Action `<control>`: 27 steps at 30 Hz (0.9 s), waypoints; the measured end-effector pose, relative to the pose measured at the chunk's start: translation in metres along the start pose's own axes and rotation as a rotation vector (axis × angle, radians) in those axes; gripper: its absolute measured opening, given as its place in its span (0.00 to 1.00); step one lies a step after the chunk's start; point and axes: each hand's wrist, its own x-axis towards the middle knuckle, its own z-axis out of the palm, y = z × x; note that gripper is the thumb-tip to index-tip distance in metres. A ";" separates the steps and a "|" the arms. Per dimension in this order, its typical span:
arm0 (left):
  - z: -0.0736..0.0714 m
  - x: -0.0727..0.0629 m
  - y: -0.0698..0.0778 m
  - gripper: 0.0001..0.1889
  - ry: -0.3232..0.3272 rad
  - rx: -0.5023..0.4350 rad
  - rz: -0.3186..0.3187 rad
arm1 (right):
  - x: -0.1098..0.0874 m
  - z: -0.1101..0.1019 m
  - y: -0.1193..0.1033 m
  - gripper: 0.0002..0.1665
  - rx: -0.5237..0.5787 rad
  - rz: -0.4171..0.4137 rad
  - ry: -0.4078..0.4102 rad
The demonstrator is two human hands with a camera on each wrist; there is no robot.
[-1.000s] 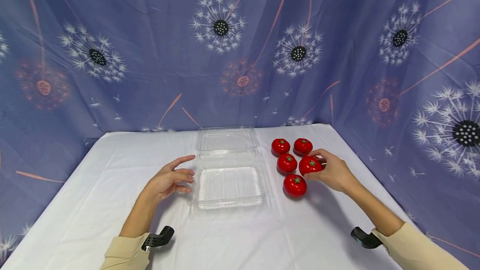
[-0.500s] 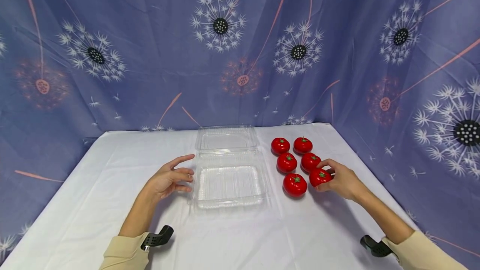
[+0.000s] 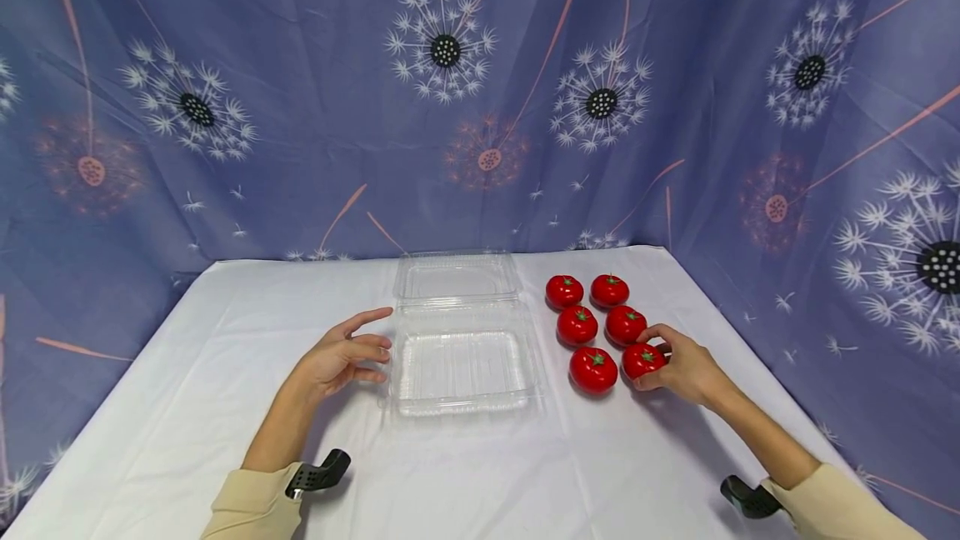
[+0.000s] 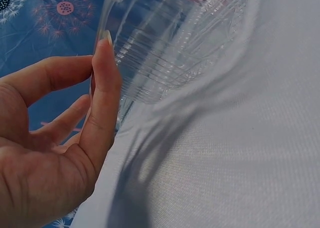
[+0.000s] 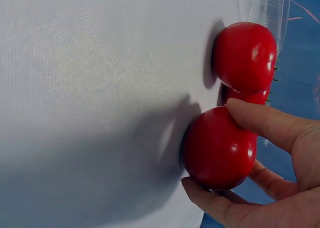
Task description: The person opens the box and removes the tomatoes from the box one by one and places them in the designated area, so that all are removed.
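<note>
My right hand (image 3: 686,369) holds a red tomato (image 3: 642,362) with a green stem, at the front right of a group of tomatoes. In the right wrist view, thumb and fingertips lie round the sides of this tomato (image 5: 220,148), which rests on the white cloth. Just left of it sits another tomato (image 3: 593,371). My left hand (image 3: 337,361) is by the left edge of an opened clear plastic clamshell container (image 3: 465,407), fingers loosely bent. The left wrist view shows its fingertips at the container's rim (image 4: 150,73); whether they touch is hard to tell.
Several more tomatoes stand behind in two columns, among them one at the back (image 3: 564,292). The container's lid (image 3: 457,280) lies folded back toward the rear. A white cloth (image 3: 480,482) covers the table, and a blue patterned curtain (image 3: 315,107) hangs behind.
My right hand has drawn toward the front and slightly right, from beside the middle-row tomato to the front-right spot with a tomato in its grip. The left hand has stayed in place.
</note>
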 end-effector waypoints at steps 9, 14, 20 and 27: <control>-0.001 0.000 0.002 0.43 0.009 0.024 0.002 | 0.002 -0.002 0.000 0.41 0.007 0.032 -0.017; -0.001 -0.001 0.005 0.43 0.005 0.040 -0.005 | 0.003 -0.003 0.000 0.41 -0.021 0.022 -0.027; 0.003 -0.001 0.005 0.44 -0.006 0.054 -0.004 | 0.004 -0.007 -0.001 0.41 -0.034 0.027 -0.065; 0.003 -0.001 0.005 0.44 -0.005 0.055 -0.007 | 0.005 -0.008 -0.004 0.40 -0.034 0.024 -0.091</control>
